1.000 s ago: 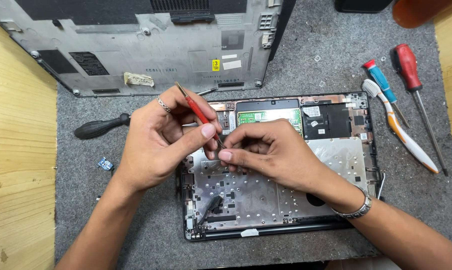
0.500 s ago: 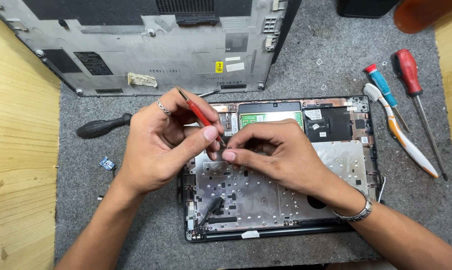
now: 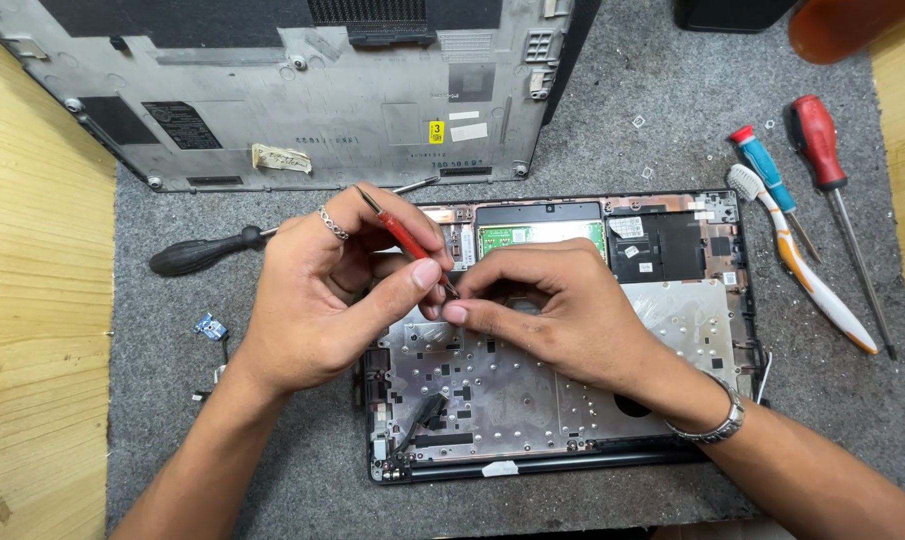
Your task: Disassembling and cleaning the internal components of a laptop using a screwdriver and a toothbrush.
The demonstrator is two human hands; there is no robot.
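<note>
Red-handled small screwdriver (image 3: 403, 236) is pinched in the left hand (image 3: 318, 295), fingers closed on it, tip down on the opened laptop chassis (image 3: 563, 400). Right hand (image 3: 563, 310) is closed beside the tip; what it holds cannot be told. Chassis lies on the grey mat (image 3: 623, 140), black screwdriver (image 3: 208, 250) to its left.

Both hands meet fingertip to fingertip, left hand (image 3: 323, 300) pinching closed, right hand (image 3: 563, 310) curled, forearms angled inward.
</note>
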